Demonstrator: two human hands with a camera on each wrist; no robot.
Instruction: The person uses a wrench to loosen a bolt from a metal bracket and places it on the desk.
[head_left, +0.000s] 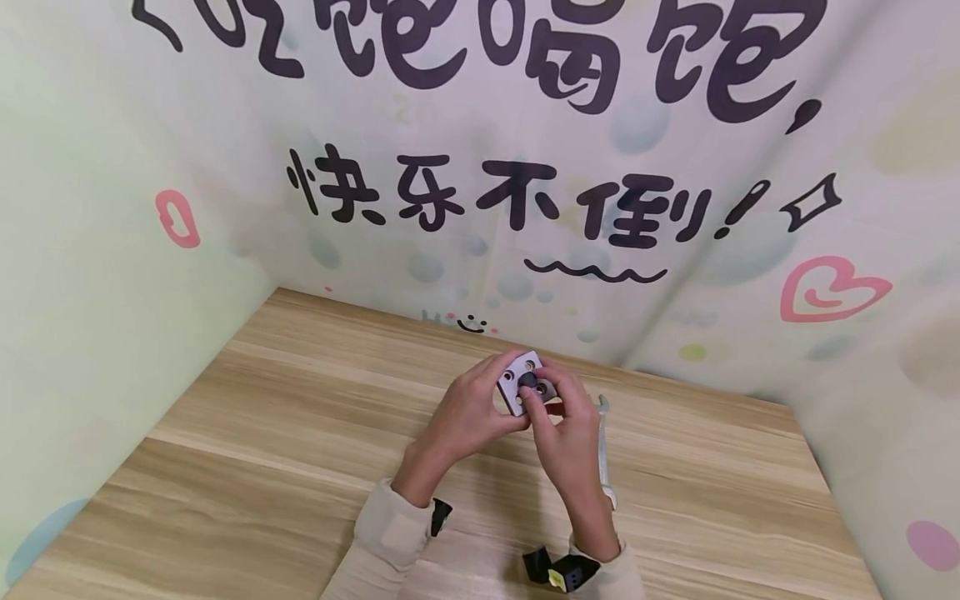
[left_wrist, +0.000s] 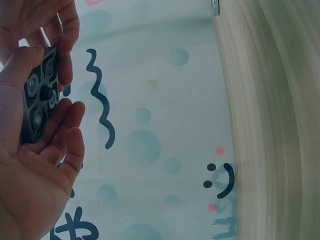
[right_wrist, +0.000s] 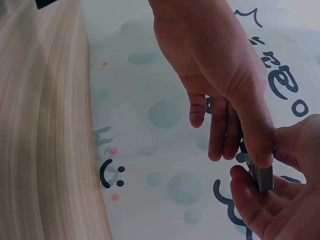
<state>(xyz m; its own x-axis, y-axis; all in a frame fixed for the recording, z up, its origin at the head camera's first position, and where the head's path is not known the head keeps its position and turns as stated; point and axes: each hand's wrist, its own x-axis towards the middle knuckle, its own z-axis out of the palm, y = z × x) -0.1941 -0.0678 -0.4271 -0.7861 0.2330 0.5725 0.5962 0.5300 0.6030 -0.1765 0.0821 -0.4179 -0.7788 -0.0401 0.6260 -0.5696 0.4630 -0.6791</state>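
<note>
A: How much room is there around the work?

B: The wooden worktop [head_left: 262, 433] runs bare to the left and toward the near edge. At the back and on both sides it meets a printed backdrop [head_left: 525, 250] with black lettering, so it is walled in on three sides. Both hands are held above the middle, nearer the back edge.

A: Anything lying near them?

B: A white spanner [head_left: 604, 450] lies on the worktop just to the right of the right hand, running front to back.

A: What does the left hand do?

B: The left hand [head_left: 468, 412] grips a small white plate [head_left: 522, 382] with round holes; its thumb is on the upper edge and its fingers are curled under it. From the left wrist view the plate's underside looks dark.

A: And the right hand?

B: The right hand [head_left: 566, 442] has its fingers bent and pinches a dark round knob [head_left: 528, 381] at the middle of the plate, with the remaining fingers resting along the plate's far edge
</note>
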